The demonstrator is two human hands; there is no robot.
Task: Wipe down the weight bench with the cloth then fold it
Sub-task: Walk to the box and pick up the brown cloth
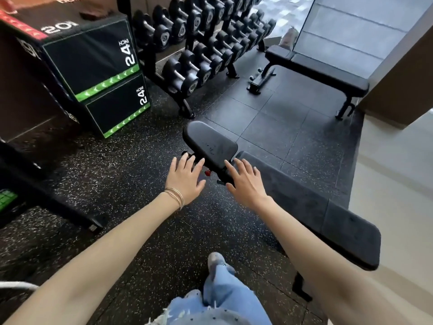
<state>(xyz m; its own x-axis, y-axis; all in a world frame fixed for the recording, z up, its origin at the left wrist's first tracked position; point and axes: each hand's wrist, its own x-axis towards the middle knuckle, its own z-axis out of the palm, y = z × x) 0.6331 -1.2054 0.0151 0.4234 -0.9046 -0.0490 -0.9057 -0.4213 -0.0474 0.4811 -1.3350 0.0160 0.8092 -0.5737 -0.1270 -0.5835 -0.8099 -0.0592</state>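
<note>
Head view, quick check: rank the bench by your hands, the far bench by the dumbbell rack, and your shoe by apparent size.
1. near bench, though nearness to the camera inflates it; the benches may truly match.
2. far bench.
3. shoe, clearly smallest.

The speckled black rubber floor (121, 181) carries the near bench (346, 219), its seat pad tilted up, a second flat bench (328, 72) farther off, a loaded dumbbell rack (199, 55) and stacked black plyo boxes (93, 62).
</note>
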